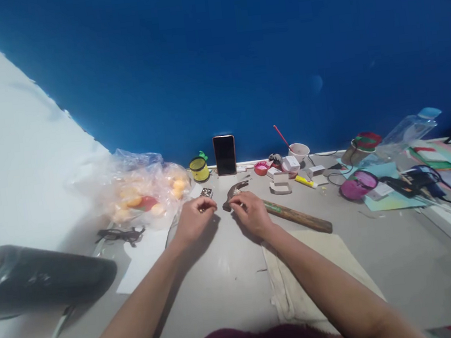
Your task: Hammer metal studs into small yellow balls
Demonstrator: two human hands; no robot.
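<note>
On the grey table, we see the hammer toward the far edge, its head just beyond and left of our right hand. Its long axis slants from that head rightward and toward the near edge, the handle passing beyond our right wrist. The right hand is nearer; the left hand sits across a narrow gap, left of the head. On both hands thumb and fingers curl close together, but we cannot tell whether they pinch anything or whether the right touches the hammer.

The head is dark, dull metal with a curved claw; the handle is brown, streaky wood. A small shiny metallic piece lies just beyond the left hand. Nearer the table's near edge spreads a soft, cream-coloured folded cloth, partly under our right forearm.
</note>
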